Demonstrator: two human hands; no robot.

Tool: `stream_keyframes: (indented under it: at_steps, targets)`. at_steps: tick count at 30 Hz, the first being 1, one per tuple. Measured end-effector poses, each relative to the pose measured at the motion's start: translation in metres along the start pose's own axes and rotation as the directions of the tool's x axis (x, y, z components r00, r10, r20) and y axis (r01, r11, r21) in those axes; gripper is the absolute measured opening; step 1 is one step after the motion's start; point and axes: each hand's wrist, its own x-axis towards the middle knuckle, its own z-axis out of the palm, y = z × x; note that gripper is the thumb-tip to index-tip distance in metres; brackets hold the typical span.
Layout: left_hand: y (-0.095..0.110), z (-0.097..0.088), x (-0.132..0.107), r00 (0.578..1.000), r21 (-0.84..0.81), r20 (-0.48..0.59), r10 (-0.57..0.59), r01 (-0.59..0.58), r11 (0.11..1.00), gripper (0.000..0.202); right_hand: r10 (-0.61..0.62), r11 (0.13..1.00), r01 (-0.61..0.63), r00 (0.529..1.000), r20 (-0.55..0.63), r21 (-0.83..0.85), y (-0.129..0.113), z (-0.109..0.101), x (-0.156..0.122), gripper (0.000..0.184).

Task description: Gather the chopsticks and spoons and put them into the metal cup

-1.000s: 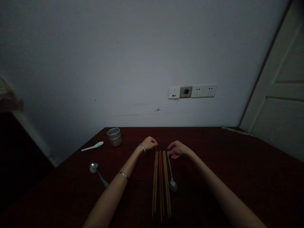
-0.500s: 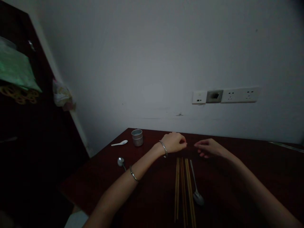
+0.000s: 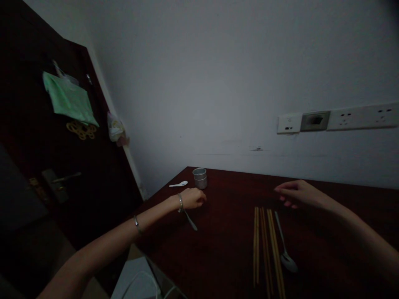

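My left hand (image 3: 192, 198) hovers over a metal spoon (image 3: 191, 220), covering the bowl end while the handle shows below the wrist. Its fingers curl down and away from me, so their inner side is hidden. Just beyond it stands a grey metal cup (image 3: 200, 178), with a white soup spoon (image 3: 180, 184) to the cup's left. Over the table's right half, my right hand (image 3: 293, 194) is loosely open, thumb and forefinger pointing left, with nothing visible in it. Nearer to me lie several wooden chopsticks (image 3: 264, 249) in a row, and a second metal spoon (image 3: 283, 243) is beside them.
The dark red table (image 3: 224, 232) meets a white wall (image 3: 218, 83) carrying sockets and a switch (image 3: 314, 121). On the left is a dark door (image 3: 102, 162) with a green cloth (image 3: 70, 99) hanging on it. A white box-like thing (image 3: 135, 278) stands below the table's left edge.
My left hand has moved left, away from my right hand, to above the metal spoon. The view has turned left. My right hand keeps its pose, and the chopsticks lie as before.
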Motion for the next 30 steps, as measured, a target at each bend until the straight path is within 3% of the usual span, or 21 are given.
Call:
stream_keyframes:
  at_steps: [4, 9, 17, 25, 30]
  targets:
    - [-0.015, 0.02, -0.026, 0.997, 0.058, 0.066, -0.04, 0.036, 0.998, 0.026, -0.018, 0.999, 0.018, 1.0, 0.022, -0.027, 0.002, 0.004, 0.002, 0.031]
    - [-0.025, 0.04, -0.042, 0.99, 0.071, 0.138, -0.043, 0.033, 0.997, 0.025, -0.008, 1.0, 0.009, 0.999, 0.048, -0.015, 0.001, 0.006, 0.001, 0.032]
    - [-0.019, 0.064, -0.05, 0.997, 0.176, 0.072, 0.023, -0.036, 0.984, 0.018, -0.012, 1.0, 0.013, 0.999, 0.045, -0.024, 0.002, 0.005, 0.001, 0.032]
    - [-0.023, 0.075, -0.047, 0.99, 0.255, 0.032, 0.14, -0.144, 0.956, 0.011, -0.017, 0.999, 0.018, 1.0, 0.014, -0.048, 0.0, 0.006, 0.0, 0.033]
    - [-0.027, 0.067, -0.047, 0.993, 0.208, 0.059, 0.102, -0.112, 0.972, 0.011, -0.022, 0.999, 0.023, 1.0, 0.021, -0.027, 0.003, 0.005, 0.001, 0.033]
